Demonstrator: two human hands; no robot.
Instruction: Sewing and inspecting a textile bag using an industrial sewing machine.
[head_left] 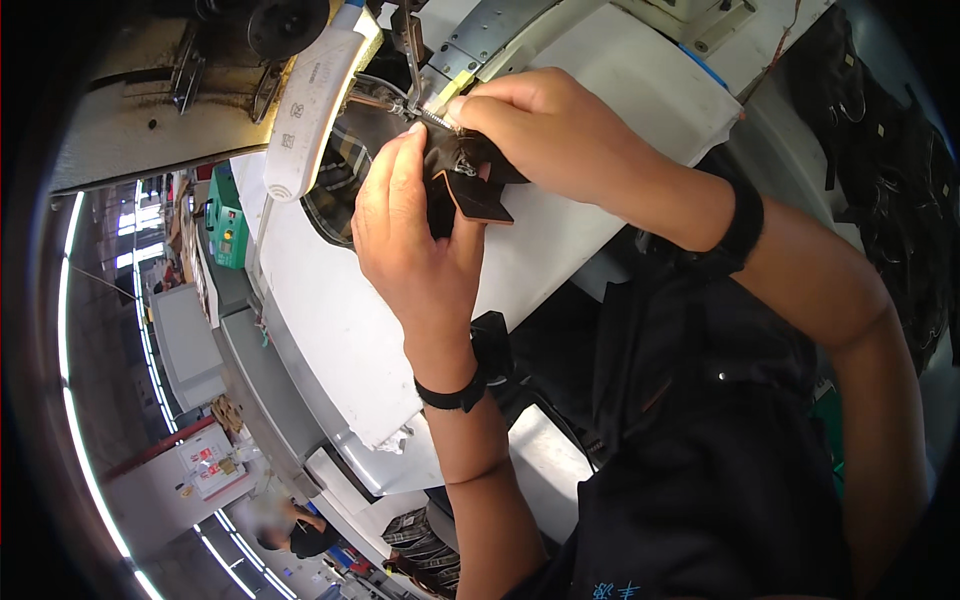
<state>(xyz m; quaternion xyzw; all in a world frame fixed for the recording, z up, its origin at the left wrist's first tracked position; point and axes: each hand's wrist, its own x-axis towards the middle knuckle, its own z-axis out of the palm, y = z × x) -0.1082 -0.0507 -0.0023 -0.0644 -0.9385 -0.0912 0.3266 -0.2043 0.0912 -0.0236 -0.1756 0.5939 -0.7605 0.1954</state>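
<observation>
From my station, the fabric piece (438, 152) lies on the tabletop (320, 290), at its far side, between my left hand (410, 220) and my right hand (545, 125). An upright bar (410, 45) stands just beyond the fabric. The lamp (315, 115) is left of that bar, with the machine body (130, 120) farther left. Beyond the tabletop's left edge sits a box (228, 220); a co-worker (305, 530) is well apart, lower left. Garments (880, 150) are at my far right.
</observation>
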